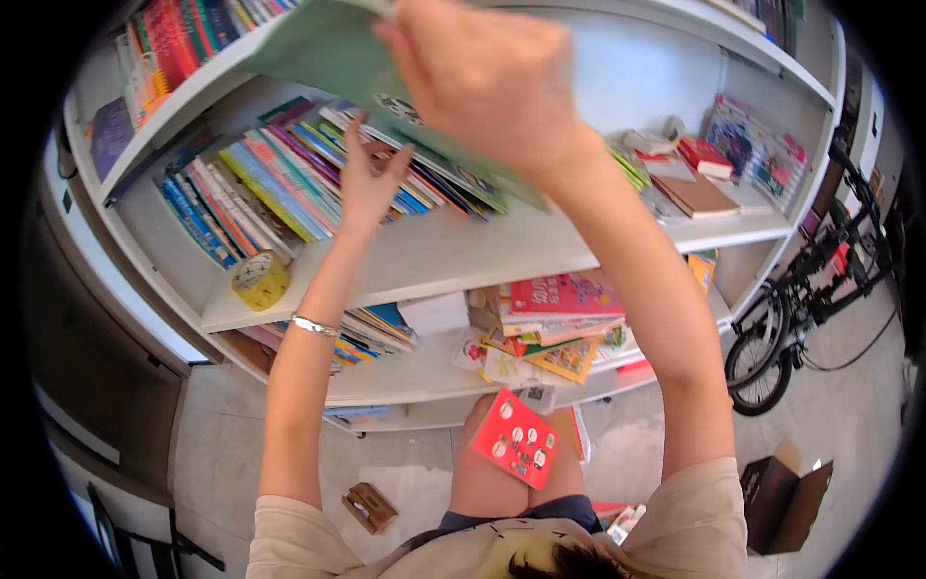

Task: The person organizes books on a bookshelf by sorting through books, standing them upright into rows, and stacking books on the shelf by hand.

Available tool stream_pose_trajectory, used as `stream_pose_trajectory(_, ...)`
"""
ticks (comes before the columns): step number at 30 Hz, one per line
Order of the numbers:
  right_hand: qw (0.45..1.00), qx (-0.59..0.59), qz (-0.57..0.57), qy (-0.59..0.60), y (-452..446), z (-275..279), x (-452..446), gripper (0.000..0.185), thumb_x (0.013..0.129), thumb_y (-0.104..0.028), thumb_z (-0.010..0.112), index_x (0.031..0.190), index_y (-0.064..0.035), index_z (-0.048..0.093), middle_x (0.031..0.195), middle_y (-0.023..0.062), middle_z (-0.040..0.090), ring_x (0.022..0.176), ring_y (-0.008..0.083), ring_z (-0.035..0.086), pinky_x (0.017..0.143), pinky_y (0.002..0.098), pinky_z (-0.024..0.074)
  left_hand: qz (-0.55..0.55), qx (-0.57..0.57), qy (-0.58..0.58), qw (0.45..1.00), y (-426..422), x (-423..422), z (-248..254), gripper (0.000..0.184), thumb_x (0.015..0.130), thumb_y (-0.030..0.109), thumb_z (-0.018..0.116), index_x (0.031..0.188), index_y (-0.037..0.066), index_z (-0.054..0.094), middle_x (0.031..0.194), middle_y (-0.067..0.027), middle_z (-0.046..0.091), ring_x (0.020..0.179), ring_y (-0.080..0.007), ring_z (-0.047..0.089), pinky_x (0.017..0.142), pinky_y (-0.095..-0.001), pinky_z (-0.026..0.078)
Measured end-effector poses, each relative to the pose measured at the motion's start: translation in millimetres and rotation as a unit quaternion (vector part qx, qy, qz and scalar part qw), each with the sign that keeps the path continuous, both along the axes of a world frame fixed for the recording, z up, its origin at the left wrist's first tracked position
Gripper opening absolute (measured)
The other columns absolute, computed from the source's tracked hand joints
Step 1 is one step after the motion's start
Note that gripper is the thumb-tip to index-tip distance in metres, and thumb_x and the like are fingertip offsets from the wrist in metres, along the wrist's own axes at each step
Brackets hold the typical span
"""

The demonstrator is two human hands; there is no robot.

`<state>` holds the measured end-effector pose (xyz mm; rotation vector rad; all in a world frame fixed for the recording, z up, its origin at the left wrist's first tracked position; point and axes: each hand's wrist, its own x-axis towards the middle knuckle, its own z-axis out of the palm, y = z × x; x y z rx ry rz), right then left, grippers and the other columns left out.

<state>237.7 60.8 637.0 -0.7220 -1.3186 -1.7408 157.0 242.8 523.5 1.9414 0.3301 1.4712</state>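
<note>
High in front of me, my right hand (487, 87) is closed on the edge of a large, thin green book (328, 53), slightly blurred. Part of its cover is hidden behind the hand and forearm. My left hand (371, 183), fingers spread, rests against the spines of a leaning row of books (280, 179) on the upper shelf. Thin books (439, 183) tilt to the right of that hand, beneath the green book. A yellow roll of tape (260, 280) sits near the shelf's front edge, at the left end of the row.
The white bookcase (540, 256) curves across the view. Loose books and a brown notebook (694, 193) lie at its right. Below are piled books (564, 294). A red booklet (516, 439) lies on my lap. A bicycle (810, 280) and open cardboard box (783, 497) are at right.
</note>
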Motion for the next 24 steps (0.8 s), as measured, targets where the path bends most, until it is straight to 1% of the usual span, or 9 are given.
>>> stream_pose_trajectory(7, 0.953, 0.025, 0.081, 0.292, -153.2, 9.5, 75.7, 0.016, 0.089, -0.016, 0.054, 0.078, -0.0053, 0.056, 0.064, 0.0011, 0.052, 0.055, 0.0075, 0.043, 0.051, 0.0216, 0.0288, 0.049, 0.065, -0.069, 0.994, -66.7, -23.7, -27.9, 0.069, 0.082, 0.006, 0.062, 0.138, 0.002, 0.022, 0.126, -0.0183, 0.044, 0.112, -0.0236, 0.048, 0.09, -0.0349, 0.045)
stream_pose_trajectory(8, 0.931, 0.028, 0.012, 0.364, -186.9, 2.0, 95.9, 0.022, 0.086, -0.016, 0.058, 0.101, -0.001, 0.063, 0.086, 0.0082, 0.067, 0.074, 0.0127, 0.063, 0.065, 0.0236, 0.0462, 0.056, 0.076, -0.057, 0.994, -86.4, -30.8, -39.0, 0.064, 0.082, 0.005, 0.061, 0.136, 0.001, 0.026, 0.126, -0.0181, 0.044, 0.113, -0.0238, 0.047, 0.093, -0.0354, 0.042)
stream_pose_trajectory(11, 0.925, 0.0, -0.146, 0.351, -275.0, -30.3, 135.7, 0.033, 0.092, -0.018, 0.05, 0.119, 0.0005, 0.057, 0.108, 0.0077, 0.063, 0.09, 0.0125, 0.059, 0.079, 0.0232, 0.0445, -0.031, -0.001, -0.057, 0.998, -138.6, -48.2, -88.8, 0.049, 0.083, 0.002, 0.059, 0.127, 0.0, 0.038, 0.126, -0.0168, 0.046, 0.112, -0.0228, 0.048, 0.096, -0.0348, 0.038)
stream_pose_trajectory(14, 0.861, 0.062, 0.124, 0.49, -335.8, -78.9, 122.6, 0.032, 0.096, -0.02, 0.043, 0.108, 0.0032, 0.06, 0.097, 0.0072, 0.06, 0.084, 0.0121, 0.057, 0.074, 0.0241, 0.0456, -0.107, -0.081, 0.039, 0.99, -195.4, -68.1, -155.1, 0.033, 0.081, -0.003, 0.058, 0.112, -0.001, 0.048, 0.12, -0.0145, 0.052, 0.109, -0.0212, 0.05, 0.095, -0.0337, 0.039)
stream_pose_trajectory(18, 0.848, 0.104, -0.124, 0.504, -372.7, -197.7, 55.5, 0.035, 0.093, -0.028, 0.047, 0.101, 0.0036, 0.059, 0.094, 0.0096, 0.06, 0.079, 0.0152, 0.057, 0.068, 0.0271, 0.0468, -0.488, -0.493, 0.149, 0.704, -250.6, -65.7, -201.6, 0.06, 0.088, 0.047, 0.051, 0.123, 0.0, 0.044, 0.124, -0.0146, 0.05, 0.114, -0.0239, 0.05, 0.097, -0.0382, 0.039)
stream_pose_trajectory(19, 0.845, -0.026, -0.185, 0.501, -370.5, -228.8, 36.0, 0.033, 0.09, -0.026, 0.05, 0.1, 0.0031, 0.059, 0.097, 0.012, 0.06, 0.082, 0.0173, 0.058, 0.069, 0.0285, 0.0485, -0.555, -0.601, 0.113, 0.564, -264.4, -59.6, -207.2, 0.07, 0.087, 0.06, 0.044, 0.124, 0.0, 0.043, 0.125, -0.0147, 0.05, 0.113, -0.0261, 0.051, 0.097, -0.0408, 0.039)
stream_pose_trajectory(22, 0.601, -0.741, -0.172, 0.245, -333.5, -259.0, -34.3, 0.028, 0.08, -0.022, 0.059, 0.096, 0.0014, 0.06, 0.104, 0.0194, 0.062, 0.091, 0.0236, 0.064, 0.072, 0.0328, 0.0534, -0.52, -0.651, 0.089, 0.546, -297.8, -57.0, -213.5, 0.071, 0.085, 0.055, 0.049, 0.132, 0.003, 0.036, 0.127, -0.0132, 0.048, 0.114, -0.0259, 0.05, 0.096, -0.0407, 0.04)
stream_pose_trajectory(23, 0.832, -0.514, -0.177, 0.113, -314.6, -307.5, -39.2, 0.035, 0.082, -0.025, 0.06, 0.104, 0.0024, 0.058, 0.115, 0.02, 0.057, 0.099, 0.0233, 0.062, 0.08, 0.0309, 0.0527, -0.477, -0.672, 0.132, 0.551, -301.5, -59.2, -215.1, 0.067, 0.086, 0.047, 0.053, 0.135, 0.005, 0.034, 0.13, -0.0121, 0.046, 0.115, -0.0245, 0.049, 0.096, -0.0404, 0.041)
stream_pose_trajectory(24, 0.81, -0.547, -0.144, 0.154, -304.0, -317.9, -53.9, 0.038, 0.084, -0.027, 0.059, 0.107, 0.002, 0.057, 0.117, 0.0205, 0.056, 0.103, 0.0244, 0.059, 0.085, 0.0336, 0.0504, -0.434, -0.692, 0.172, 0.551, -305.3, -61.4, -216.7, 0.065, 0.087, 0.038, 0.058, 0.137, 0.008, 0.031, 0.132, -0.0109, 0.045, 0.116, -0.0231, 0.048, 0.095, -0.0401, 0.042)
